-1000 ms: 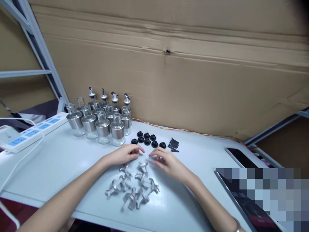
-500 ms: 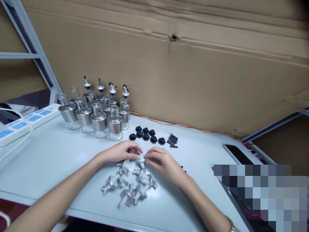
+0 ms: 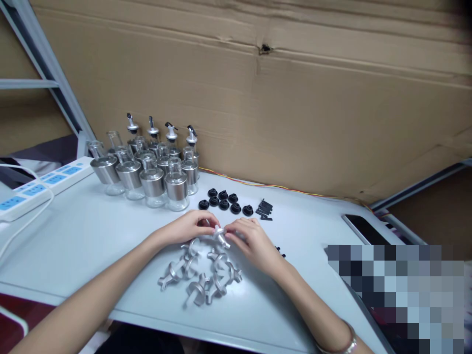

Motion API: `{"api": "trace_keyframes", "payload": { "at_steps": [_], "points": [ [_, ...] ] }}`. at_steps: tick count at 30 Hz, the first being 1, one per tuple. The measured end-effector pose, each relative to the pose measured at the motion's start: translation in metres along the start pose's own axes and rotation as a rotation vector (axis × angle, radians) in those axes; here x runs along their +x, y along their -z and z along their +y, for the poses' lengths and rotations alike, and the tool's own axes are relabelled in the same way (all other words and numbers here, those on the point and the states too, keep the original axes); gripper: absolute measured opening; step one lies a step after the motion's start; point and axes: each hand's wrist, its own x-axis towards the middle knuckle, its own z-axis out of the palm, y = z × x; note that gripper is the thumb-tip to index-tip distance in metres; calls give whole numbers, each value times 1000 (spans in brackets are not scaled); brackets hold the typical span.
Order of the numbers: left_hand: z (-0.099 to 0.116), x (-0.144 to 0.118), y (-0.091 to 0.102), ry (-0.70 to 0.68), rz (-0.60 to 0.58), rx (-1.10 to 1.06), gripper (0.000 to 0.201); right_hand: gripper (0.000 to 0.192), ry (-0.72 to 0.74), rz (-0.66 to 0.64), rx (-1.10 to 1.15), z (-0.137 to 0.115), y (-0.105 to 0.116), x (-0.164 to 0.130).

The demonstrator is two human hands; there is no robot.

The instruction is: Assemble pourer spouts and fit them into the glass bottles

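Note:
Between my fingertips is a silver pourer spout (image 3: pixel 220 237), with a round flange and a narrow end pointing down toward the right. My left hand (image 3: pixel 195 226) pinches it from the left, and my right hand (image 3: pixel 254 241) has its fingers closed on the right side. Just below my hands, several more silver pourer spouts (image 3: pixel 197 290) lie loosely in a cluster on the grey table (image 3: pixel 258 309). Beyond my fingers sit several black ribbed stoppers (image 3: pixel 223 204). Small black lever pieces (image 3: pixel 264 209) are grouped to their right.
Several glass bottles with steel bands (image 3: pixel 177 186) stand at the back left; some at the rear carry pourers (image 3: pixel 171 132). A power strip (image 3: pixel 44 189) with a white cable lies at left. A phone (image 3: pixel 363 228) rests at right. A cardboard wall (image 3: pixel 295 123) closes the back.
The pourer spout between my hands has been raised slightly off the pile and turned, its narrow end now toward the lower right. My fingers have closed in around it.

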Motion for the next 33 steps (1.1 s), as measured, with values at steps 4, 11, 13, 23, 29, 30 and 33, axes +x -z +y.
{"api": "trace_keyframes", "payload": {
  "at_steps": [4,11,13,23,29,30,33],
  "points": [
    [2,0,-2,3,24,5,20,20,-35,20,35,3,-1,0],
    [0,0,-3,-35,6,55,23,7,-12,169,6,7,5,-4],
    [0,0,-3,-26,5,68,25,8,13,204,-9,7,9,-5],
    [-5,1,-3,-35,-14,53,29,24,64,226,-76,5,12,-6],
    [0,0,-3,-41,11,21,21,25,100,229,-129,4,9,-6],
    [1,0,-2,-34,27,17,20,24,105,214,-138,4,11,-6],
    [2,0,1,27,77,0,18,22,79,156,-134,11,24,-7]
  ]
}}
